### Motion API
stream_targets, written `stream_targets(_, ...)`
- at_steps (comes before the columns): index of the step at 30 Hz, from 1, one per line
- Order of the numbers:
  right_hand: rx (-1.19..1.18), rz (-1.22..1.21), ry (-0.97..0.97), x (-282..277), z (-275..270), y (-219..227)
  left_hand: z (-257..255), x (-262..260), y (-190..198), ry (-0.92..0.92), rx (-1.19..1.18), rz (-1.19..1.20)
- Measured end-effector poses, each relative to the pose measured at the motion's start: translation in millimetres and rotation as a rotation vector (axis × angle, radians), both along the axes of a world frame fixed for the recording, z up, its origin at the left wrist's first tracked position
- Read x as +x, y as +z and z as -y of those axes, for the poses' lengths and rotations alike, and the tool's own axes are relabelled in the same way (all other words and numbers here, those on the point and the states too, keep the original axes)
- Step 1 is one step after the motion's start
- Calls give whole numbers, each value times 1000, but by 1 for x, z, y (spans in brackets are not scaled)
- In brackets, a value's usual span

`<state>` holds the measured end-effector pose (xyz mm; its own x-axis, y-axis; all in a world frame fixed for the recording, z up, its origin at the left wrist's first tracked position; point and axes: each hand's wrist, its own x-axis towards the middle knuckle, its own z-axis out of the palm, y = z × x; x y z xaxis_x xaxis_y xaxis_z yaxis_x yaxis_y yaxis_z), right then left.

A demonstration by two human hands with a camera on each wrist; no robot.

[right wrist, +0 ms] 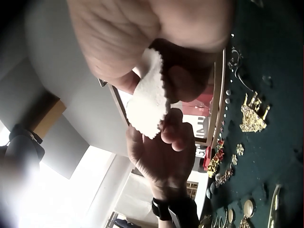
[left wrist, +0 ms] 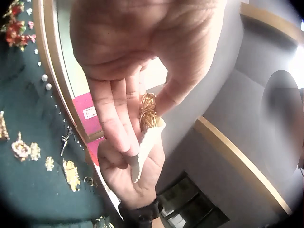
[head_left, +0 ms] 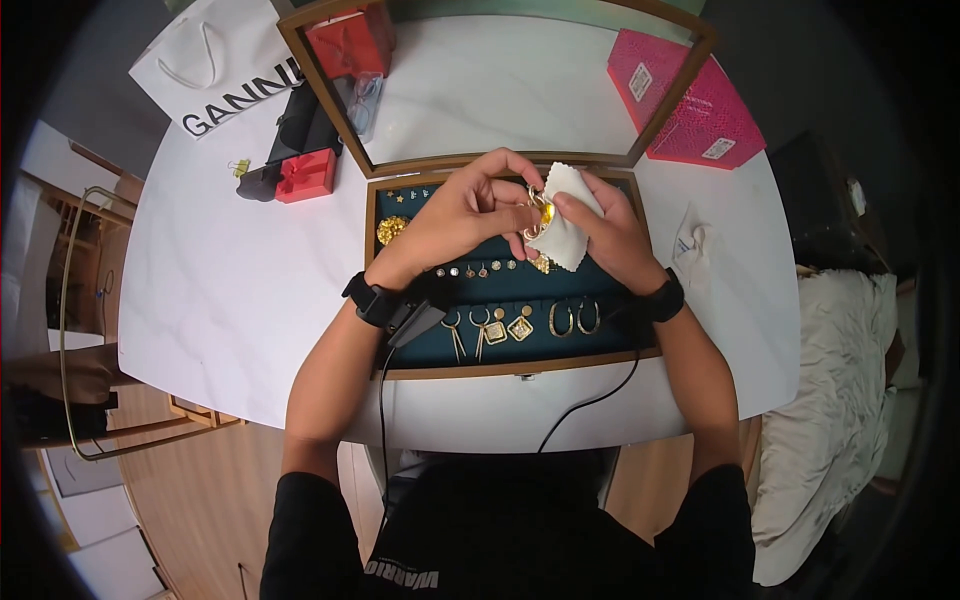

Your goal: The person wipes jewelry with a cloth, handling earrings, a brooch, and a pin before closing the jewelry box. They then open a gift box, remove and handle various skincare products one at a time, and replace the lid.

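Note:
Over the open jewelry box (head_left: pixel 640 195), my left hand (head_left: pixel 465 215) pinches a gold piece of jewelry (left wrist: pixel 148 111) with looped, wire-like strands between thumb and fingers. My right hand (head_left: pixel 622 235) holds a white polishing cloth (head_left: pixel 566 242) with a zigzag edge, its thumb pressing the cloth against the gold piece. In the right wrist view the cloth (right wrist: pixel 149 102) covers most of the piece. Beneath the hands, rows of earrings lie on dark green lining, among them square-drop earrings (head_left: pixel 520 328) and hoops (head_left: pixel 588 317). A gold flower-like ornament (head_left: pixel 392 230) sits near my left wrist.
The box's glass lid (head_left: pixel 500 165) stands raised behind the hands. A pink box (head_left: pixel 690 110) is at the back right, a white paper bag (head_left: pixel 215 70) at the back left. A small red box (head_left: pixel 305 175) lies left of the lid. Black cables (head_left: pixel 590 400) run from both wrists.

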<state>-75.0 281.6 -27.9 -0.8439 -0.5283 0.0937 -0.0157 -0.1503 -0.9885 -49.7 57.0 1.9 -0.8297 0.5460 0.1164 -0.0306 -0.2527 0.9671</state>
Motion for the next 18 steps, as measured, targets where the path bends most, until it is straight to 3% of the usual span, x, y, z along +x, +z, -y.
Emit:
stream_targets(4, -81, 43, -25, 6, 3, -2, -5, 0, -9, 12, 41, -4)
stream_targets(10, -16, -1, -70, 8, 1, -5, -11, 6, -21, 48, 98, -17)
stream_targets(13, -117, -8, -3, 7, 0, -9, -9, 5, -24, 51, 118, -35)
stream_targets(18, 9, -28, -35, 7, 1, -3, -13, 8, -23, 71, 123, -36)
